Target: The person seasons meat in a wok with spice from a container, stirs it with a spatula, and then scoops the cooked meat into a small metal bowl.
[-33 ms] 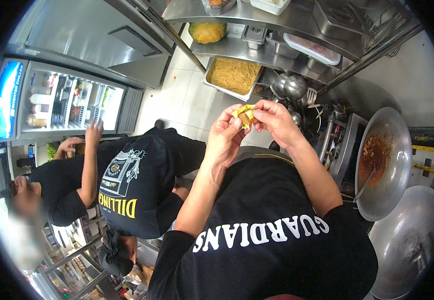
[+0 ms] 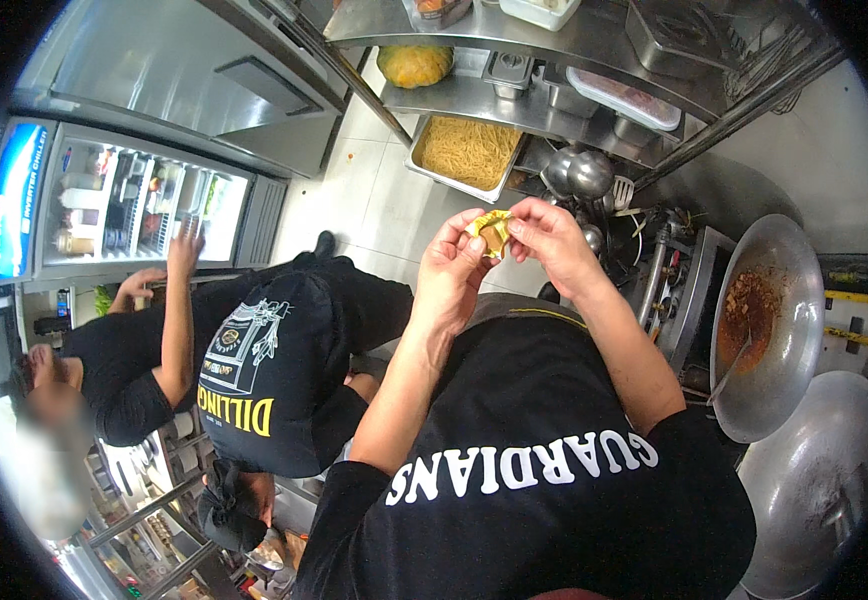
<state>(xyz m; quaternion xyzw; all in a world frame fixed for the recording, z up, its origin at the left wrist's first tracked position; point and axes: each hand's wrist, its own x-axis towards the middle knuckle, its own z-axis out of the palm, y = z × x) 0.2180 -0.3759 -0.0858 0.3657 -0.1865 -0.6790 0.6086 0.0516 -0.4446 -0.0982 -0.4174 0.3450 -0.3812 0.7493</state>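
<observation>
In front of my chest I hold a small light-brown bouillon cube (image 2: pixel 496 238) in a crinkled yellow wrapper (image 2: pixel 476 225) that is peeled partly open. My left hand (image 2: pixel 449 258) is closed on the cube and wrapper, thumb against the near side. With thumb and fingertips, my right hand (image 2: pixel 552 240) pinches the wrapper's right edge. Part of the cube stays covered by the wrapper and my fingers.
To the right, a wok (image 2: pixel 804 290) holds dark red sauce and a ladle; another wok (image 2: pixel 824 480) stands nearer. Ahead are a tray of noodles (image 2: pixel 469 150), steel shelves (image 2: pixel 434 98) and hanging ladles (image 2: pixel 590 175). Two people in black (image 2: pixel 284 380) work at left near a lit fridge (image 2: pixel 144 205).
The wrapper and my fingers have shifted very slightly, and a bit more of the cube shows. At left, the co-worker's raised hand has moved a little.
</observation>
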